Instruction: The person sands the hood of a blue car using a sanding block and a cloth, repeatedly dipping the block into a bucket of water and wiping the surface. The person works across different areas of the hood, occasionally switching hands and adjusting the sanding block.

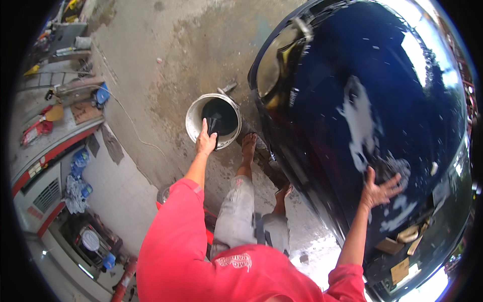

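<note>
while left hand (pixel 205 143) grips a black object (pixel 214 127), right hand (pixel 378 193) splayed, on blue bodywork (pixel 322 95)

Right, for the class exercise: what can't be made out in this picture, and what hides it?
All in the head view:
Bottom of the round white bucket: under dark liquid.
Full shape of the black object: partly covered by the bare left hand.
Rest of the glossy dark blue car: cut off, right rim.
Its surface beneath the bare right hand: covered.
Red item, left rim: too blurred to identify.
</note>
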`<state>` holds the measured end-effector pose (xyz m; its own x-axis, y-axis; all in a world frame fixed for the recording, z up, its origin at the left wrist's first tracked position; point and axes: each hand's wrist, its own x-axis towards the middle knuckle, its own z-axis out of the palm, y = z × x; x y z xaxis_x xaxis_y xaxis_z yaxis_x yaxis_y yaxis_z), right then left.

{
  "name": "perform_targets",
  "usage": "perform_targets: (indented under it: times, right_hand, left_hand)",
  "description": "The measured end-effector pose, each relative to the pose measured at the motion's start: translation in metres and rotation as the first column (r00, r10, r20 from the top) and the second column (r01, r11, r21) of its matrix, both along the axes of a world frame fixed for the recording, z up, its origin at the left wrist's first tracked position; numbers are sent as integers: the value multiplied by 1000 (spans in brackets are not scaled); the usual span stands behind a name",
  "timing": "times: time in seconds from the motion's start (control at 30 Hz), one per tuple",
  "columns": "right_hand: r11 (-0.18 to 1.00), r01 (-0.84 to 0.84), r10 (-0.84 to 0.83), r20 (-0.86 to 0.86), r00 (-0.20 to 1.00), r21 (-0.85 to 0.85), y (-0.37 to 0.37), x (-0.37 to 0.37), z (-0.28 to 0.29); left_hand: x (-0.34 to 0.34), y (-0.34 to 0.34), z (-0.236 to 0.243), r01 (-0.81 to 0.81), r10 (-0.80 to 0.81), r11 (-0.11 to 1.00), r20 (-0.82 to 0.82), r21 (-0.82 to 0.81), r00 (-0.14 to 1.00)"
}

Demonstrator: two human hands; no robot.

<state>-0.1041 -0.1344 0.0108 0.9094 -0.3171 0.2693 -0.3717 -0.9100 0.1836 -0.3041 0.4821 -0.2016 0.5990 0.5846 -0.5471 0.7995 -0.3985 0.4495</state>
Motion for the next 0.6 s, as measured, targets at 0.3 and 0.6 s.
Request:
perform_targets:
  times: [0.3,0.6]
  right_hand:
    - [955,-157,122,148,981,252,-35,-9,2]
    - [967,-175,151,132,980,188,6,-10,3]
  left_hand:
    - [-5,62,-347,89,-67,951,-86,295,994]
    - [-68,66,-299,-282,282,855,-65,-436,957]
